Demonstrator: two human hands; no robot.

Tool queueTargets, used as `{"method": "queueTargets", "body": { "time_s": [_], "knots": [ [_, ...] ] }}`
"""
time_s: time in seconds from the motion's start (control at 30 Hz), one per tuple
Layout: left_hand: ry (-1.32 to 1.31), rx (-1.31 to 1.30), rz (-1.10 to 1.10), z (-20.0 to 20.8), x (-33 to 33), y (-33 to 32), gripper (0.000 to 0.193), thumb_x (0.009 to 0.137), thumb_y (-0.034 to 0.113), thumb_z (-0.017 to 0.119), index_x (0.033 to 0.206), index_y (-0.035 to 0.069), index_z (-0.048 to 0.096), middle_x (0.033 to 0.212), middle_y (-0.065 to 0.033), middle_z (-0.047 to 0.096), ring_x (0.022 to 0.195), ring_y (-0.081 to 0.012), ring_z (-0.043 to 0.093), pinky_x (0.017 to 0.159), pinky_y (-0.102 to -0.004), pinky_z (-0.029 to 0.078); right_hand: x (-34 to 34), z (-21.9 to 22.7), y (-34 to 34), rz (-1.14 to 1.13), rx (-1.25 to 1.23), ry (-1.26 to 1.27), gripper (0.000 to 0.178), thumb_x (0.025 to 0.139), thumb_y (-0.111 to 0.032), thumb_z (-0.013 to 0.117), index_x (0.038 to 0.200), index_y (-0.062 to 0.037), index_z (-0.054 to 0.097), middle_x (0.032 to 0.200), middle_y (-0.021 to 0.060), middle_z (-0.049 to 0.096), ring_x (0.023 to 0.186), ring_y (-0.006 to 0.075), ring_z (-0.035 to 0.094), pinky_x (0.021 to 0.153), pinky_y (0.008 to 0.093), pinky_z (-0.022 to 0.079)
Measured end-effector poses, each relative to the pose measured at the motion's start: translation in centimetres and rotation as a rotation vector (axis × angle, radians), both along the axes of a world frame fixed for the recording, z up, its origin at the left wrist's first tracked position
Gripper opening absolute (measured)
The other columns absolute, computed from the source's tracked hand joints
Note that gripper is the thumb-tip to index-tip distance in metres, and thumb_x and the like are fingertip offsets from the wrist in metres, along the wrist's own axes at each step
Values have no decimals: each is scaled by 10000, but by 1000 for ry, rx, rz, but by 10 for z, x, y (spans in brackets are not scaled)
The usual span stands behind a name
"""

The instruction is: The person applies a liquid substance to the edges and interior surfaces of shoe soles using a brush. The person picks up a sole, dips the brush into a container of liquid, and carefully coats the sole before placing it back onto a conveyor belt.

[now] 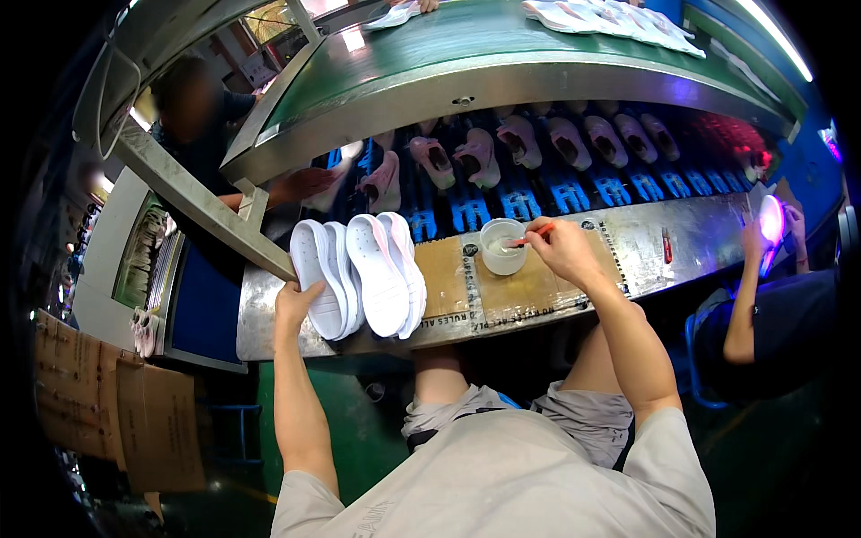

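Note:
Several white shoe soles (377, 278) stand leaned together in a stack at the left of the metal bench. My left hand (299, 305) grips the outer edge of the leftmost sole (318, 278), its thumb on the near side and the other fingers partly hidden. Right of the stack, a translucent white plastic cup (504, 260) rests on the cardboard (448, 278) taped to the bench. In my right hand (565, 251), a thin red-handled brush (531, 238) is pinched, tilted with its tip inside the cup.
Pink shoe uppers (480, 157) stand in rows on the conveyor behind the bench, with blue holders (518, 202) before them. A green upper belt (430, 54) carries white soles (610, 22). A red-handled tool (666, 247) lies to the right. Co-workers sit or stand at both sides.

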State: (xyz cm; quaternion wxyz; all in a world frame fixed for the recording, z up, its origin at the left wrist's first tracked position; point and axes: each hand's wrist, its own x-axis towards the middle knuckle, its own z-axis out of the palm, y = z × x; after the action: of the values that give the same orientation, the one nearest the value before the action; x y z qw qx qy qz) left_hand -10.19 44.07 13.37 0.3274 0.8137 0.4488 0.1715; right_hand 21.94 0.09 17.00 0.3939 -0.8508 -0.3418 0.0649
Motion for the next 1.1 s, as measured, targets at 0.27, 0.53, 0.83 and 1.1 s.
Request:
{"method": "queueTargets", "body": {
  "time_s": [0.27, 0.53, 0.83, 1.1],
  "knots": [
    [-716, -727, -57, 22, -11, -44, 521, 895, 35, 558, 1393, -114, 521, 1236, -228, 682, 1060, -340, 718, 963, -434, 574, -21, 27, -12, -11, 318, -66, 142, 957, -150, 676, 997, -30, 740, 888, 121, 738, 738, 236, 692, 679, 328, 524],
    [-1016, -1311, -311, 47, 12, -175, 900, 695, 116, 629, 1532, -68, 350, 1390, -314, 565, 1249, -438, 614, 1072, -525, 522, -24, 5, -6, -84, 206, 90, 153, 986, -89, 659, 1076, 4, 742, 935, 113, 748, 830, 185, 706, 752, 294, 538],
    [-1042, -1673, -569, 45, 18, -232, 928, 909, 343, 615, 1599, -77, 159, 1539, -423, 329, 1390, -578, 428, 1143, -632, 399, -23, -24, -9, 22, 564, -133, 151, 982, -66, 660, 1091, 13, 728, 999, 107, 750, 870, 187, 710, 790, 287, 540],
    [-1040, -1851, -609, 32, 10, -239, 1035, 923, 615, 628, 1589, -64, 220, 1430, -400, 450, 1273, -506, 562, 963, -548, 582, -16, -17, -22, 33, 487, 72, 194, 1022, -134, 624, 1136, -10, 720, 1000, 65, 733, 932, 138, 672, 845, 278, 507]
  ]
}}
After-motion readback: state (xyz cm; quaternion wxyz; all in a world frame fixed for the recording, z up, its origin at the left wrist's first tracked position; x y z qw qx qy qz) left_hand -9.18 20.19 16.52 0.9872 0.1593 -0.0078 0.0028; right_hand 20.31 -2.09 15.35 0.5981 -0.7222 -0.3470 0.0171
